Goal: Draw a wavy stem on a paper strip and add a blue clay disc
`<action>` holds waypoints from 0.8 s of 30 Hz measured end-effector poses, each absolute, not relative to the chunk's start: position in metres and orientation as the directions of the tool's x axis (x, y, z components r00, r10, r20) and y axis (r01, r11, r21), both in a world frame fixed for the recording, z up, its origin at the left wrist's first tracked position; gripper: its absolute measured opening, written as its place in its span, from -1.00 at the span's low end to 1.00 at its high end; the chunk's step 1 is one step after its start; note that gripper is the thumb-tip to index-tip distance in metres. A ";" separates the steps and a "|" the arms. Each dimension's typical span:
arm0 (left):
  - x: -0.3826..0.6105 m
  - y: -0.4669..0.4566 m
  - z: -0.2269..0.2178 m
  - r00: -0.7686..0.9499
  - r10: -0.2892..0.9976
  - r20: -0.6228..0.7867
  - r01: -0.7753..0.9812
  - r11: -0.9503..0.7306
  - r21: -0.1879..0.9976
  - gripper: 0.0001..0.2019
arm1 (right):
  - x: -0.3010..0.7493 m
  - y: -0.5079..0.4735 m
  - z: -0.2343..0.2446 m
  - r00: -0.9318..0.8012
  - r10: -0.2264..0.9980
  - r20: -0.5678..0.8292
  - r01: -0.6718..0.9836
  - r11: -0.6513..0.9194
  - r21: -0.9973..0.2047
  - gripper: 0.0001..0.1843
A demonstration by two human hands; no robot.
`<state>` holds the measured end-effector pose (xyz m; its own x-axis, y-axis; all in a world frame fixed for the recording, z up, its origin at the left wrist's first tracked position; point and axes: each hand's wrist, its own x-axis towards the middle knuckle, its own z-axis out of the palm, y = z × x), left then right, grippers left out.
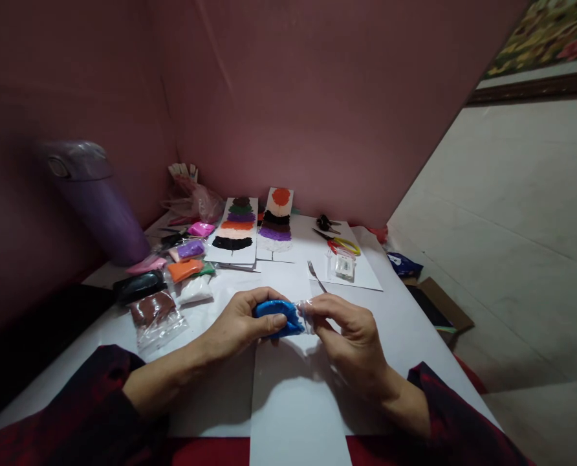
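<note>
Though half hidden, one blue clay packet gripped by left hand and right hand; near desk's far edge, two colour cards, one fork.

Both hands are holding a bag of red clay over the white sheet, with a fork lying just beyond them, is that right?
Not quite: the clay in the bag is blue, not red. The head view shows the left hand and right hand holding it over the white sheet, the fork lying just beyond.

white table: clay bags left, two colour cards (far side), fork, scissors, purple flask.
</note>
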<state>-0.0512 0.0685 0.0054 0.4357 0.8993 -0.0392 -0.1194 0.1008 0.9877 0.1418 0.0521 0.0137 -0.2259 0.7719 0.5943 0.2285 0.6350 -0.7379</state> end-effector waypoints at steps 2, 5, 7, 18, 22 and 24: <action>-0.050 0.068 0.005 0.429 0.903 -0.030 -0.129 0.094 0.987 -0.66 | 0.141 0.051 0.014 -0.218 0.759 0.613 0.226 0.651 -0.725 -0.75; -0.048 0.066 0.005 0.418 0.908 -0.023 -0.161 0.099 0.982 -0.66 | 0.140 0.050 0.015 -0.247 0.763 0.598 0.234 0.646 -0.727 -0.73; -0.047 0.066 0.007 0.407 0.913 -0.033 -0.169 0.111 0.979 -0.65 | 0.140 0.050 0.016 -0.269 0.771 0.577 0.251 0.634 -0.731 -0.73; -0.048 0.065 0.008 0.375 0.926 -0.041 -0.154 0.106 0.982 -0.68 | 0.141 0.050 0.015 -0.283 0.807 0.518 0.243 0.583 -0.775 -0.75; -0.049 0.066 0.009 0.372 0.927 -0.047 -0.143 0.108 0.984 -0.66 | 0.141 0.050 0.017 -0.235 0.829 0.508 0.246 0.556 -0.794 -0.80; -0.049 0.067 0.009 0.373 0.927 -0.042 -0.141 0.101 0.985 -0.66 | 0.140 0.050 0.017 -0.236 0.819 0.524 0.245 0.572 -0.783 -0.80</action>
